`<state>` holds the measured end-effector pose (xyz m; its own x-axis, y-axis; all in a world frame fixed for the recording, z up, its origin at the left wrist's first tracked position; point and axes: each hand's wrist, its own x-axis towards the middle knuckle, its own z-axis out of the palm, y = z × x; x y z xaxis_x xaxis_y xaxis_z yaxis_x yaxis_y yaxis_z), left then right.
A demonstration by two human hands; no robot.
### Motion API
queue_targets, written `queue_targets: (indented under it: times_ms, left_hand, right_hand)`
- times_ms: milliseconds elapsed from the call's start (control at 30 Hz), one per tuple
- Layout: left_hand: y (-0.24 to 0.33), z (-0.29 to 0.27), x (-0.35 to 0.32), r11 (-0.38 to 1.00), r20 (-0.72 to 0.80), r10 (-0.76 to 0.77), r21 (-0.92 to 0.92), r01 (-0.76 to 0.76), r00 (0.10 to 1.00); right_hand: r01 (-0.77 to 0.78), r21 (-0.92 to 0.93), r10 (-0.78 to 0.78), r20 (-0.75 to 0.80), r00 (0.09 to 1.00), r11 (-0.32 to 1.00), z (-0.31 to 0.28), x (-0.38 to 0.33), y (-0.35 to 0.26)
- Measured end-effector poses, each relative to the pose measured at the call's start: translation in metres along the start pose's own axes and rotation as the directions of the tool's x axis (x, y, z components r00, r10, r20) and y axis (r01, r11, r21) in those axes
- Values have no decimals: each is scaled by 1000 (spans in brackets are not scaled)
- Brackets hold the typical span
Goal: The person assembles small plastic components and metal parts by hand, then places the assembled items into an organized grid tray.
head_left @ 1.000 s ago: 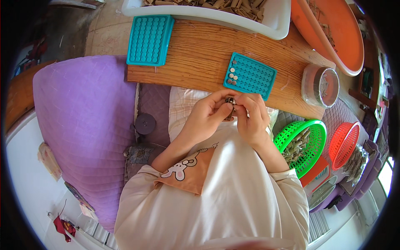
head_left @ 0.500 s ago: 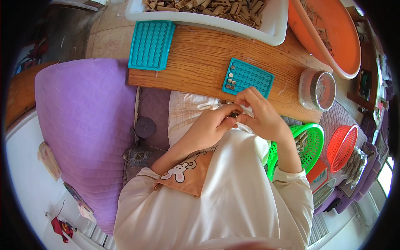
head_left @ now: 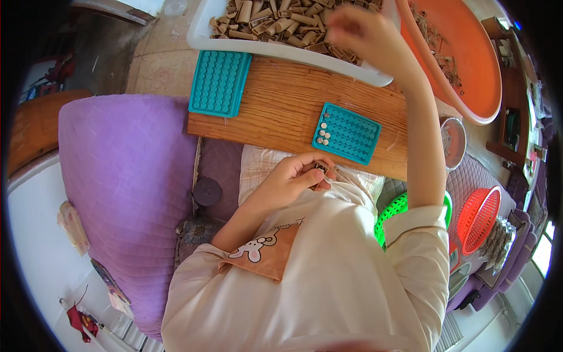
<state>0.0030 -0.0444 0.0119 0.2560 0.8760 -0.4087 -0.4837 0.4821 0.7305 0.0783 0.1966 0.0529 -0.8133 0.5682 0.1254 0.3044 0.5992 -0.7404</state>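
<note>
Close to my lap, my left hand (head_left: 299,178) is closed around a small dark piece with shiny metal bits (head_left: 320,167); its kind is too small to make out. My right hand (head_left: 360,36) hangs over a white bin (head_left: 375,75) full of short brown tubes (head_left: 287,23), its fingers smeared by motion. Whether it grips a tube cannot be seen. Between my hands, a teal tray with round pockets (head_left: 355,136) lies on the wooden table, several small silvery discs (head_left: 325,134) sitting in its left end.
Teal trays (head_left: 216,85) are stacked at the left end of the wooden table (head_left: 275,97). A large orange basin (head_left: 469,64) and a clear round tub (head_left: 454,141) stand at the right. Nearer me are green (head_left: 394,214) and red baskets (head_left: 478,217). A purple quilted cover (head_left: 123,193) fills the left.
My right hand has left my left hand and swung forward over the white bin. The left hand keeps the small dark piece near my lap. The view has shifted slightly.
</note>
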Motion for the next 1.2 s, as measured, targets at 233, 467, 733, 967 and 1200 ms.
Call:
queue_targets:
  times_ms: [233, 467, 733, 967, 1200]
  left_hand:
    - [1, 10, 8, 1000, 32, -22, -15, 22, 999]
    - [-2, 0, 7, 985, 1, -14, -171, 14, 1000]
    - [2, 4, 1, 940, -202, 133, -285, -188, 970]
    - [7, 17, 4, 818, -203, 176, -514, -258, 963]
    - [-3, 34, 6, 872, -321, 346, -237, -429, 881]
  right_hand:
    - [-8, -633, 22, 15, 1000, 774, 18, 98, 58]
    - [-45, -622, 4, -67, 998, 782, 25, 117, 53]
    - [-139, -76, 98, -397, 913, 987, -4, -23, -8]
    - [-540, -43, 428, -558, 711, 841, 19, -125, -7]
    - [-317, 564, 605, -446, 660, 762, 48, -168, -66]
